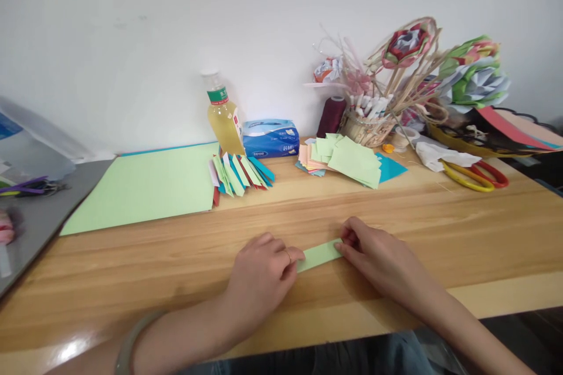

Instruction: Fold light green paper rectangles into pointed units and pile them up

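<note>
A narrow strip of light green paper [320, 255] lies slantwise on the wooden table between my hands. Its left end is under the curled fingers of my left hand [267, 266], which wears a ring and has a bangle [137, 334] on the wrist. At the other end, my right hand [373, 252] pinches the strip between thumb and fingers. Beyond the hands, a row of folded paper pieces [240, 174] in green, blue, red and white stands close together. A stack of small green paper sheets [354, 158] rests farther right.
Large green sheets [149, 187] cover the back left. Along the wall stand a drink bottle [223, 117], a blue tissue pack [271, 138], a dark thread spool [331, 116] and a basket [367, 126] with paper flowers. Scissors [470, 177] with yellow and red handles lie at right.
</note>
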Demonstrator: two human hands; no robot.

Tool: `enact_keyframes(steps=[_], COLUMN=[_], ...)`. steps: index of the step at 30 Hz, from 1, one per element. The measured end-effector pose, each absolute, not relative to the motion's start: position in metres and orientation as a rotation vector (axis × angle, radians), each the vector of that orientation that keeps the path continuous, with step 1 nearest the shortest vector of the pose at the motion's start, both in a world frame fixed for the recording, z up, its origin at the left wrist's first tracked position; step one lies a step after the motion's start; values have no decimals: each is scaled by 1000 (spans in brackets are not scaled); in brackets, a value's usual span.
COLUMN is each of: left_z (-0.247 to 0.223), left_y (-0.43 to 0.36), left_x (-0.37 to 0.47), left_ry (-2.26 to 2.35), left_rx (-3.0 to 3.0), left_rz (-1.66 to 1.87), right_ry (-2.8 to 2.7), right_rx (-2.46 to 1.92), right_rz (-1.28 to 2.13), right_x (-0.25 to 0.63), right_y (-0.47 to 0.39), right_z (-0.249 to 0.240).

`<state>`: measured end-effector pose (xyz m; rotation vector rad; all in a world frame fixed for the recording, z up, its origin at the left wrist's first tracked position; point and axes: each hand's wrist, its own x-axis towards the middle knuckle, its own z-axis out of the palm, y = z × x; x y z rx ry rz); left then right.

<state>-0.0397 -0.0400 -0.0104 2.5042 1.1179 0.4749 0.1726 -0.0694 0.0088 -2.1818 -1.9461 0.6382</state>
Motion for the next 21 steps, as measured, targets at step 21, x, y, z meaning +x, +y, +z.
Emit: enact_keyframes(steps=[21], left_z=[-17], left_y=[-44], left_x=[-41], left_ry=[992], left_rx=[2728], left_rz=[732], right_ry=[-2315], right_rx=[-1372], right_rz=[-392], right_x=[142], right_y=[-104], right_z=[-9])
